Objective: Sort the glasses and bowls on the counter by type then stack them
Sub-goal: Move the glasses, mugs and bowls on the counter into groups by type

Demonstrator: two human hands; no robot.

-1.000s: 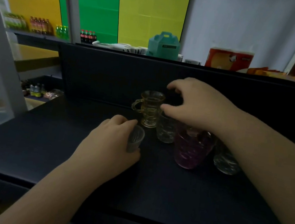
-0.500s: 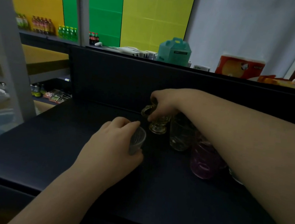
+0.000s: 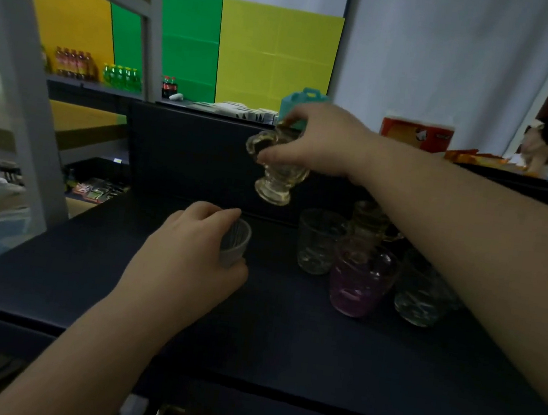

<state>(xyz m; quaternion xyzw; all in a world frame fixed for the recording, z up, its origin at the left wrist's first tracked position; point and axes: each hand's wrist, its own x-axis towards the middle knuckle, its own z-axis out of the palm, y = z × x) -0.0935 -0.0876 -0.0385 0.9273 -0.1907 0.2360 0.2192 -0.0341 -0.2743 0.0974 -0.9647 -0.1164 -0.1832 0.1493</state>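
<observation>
The dark counter (image 3: 284, 339) carries a cluster at my right: a purple glass (image 3: 360, 280), a clear tumbler (image 3: 318, 243), another (image 3: 419, 294) and a footed mug (image 3: 369, 219) behind them. My right hand (image 3: 322, 141) pinches a handled mug (image 3: 279, 170) by its rim, tilted, in the air above the counter. My left hand (image 3: 186, 262) curls round a small ribbed cup (image 3: 234, 242) standing on the counter.

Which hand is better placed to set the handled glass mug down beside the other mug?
Right. The right hand already grips the handled glass mug above the counter; the left hand holds a small ribbed cup.
</observation>
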